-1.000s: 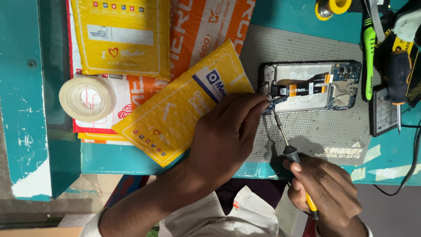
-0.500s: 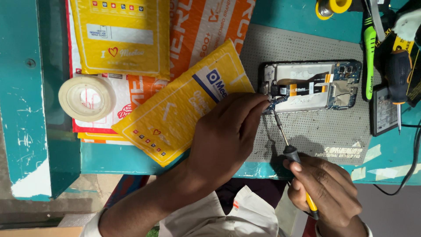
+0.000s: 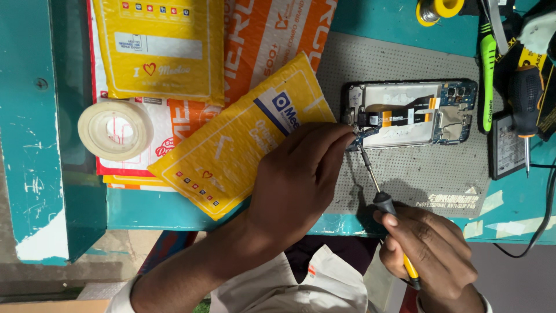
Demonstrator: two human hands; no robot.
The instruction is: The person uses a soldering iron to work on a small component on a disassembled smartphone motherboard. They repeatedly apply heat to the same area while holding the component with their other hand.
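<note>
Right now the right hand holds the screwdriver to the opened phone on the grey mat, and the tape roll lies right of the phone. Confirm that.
One thing is wrong: the tape roll lies left of the phone, by the yellow mailers. The rest stands in the head view: the right hand holds the screwdriver to the opened phone on the grey mat.

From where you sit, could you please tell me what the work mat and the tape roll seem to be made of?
The work mat looks like soft grey silicone or rubber: matte, with a fine dotted texture. The tape roll appears to be translucent whitish plastic film wound on a ring core; the packet beneath shows faintly through it.
</note>
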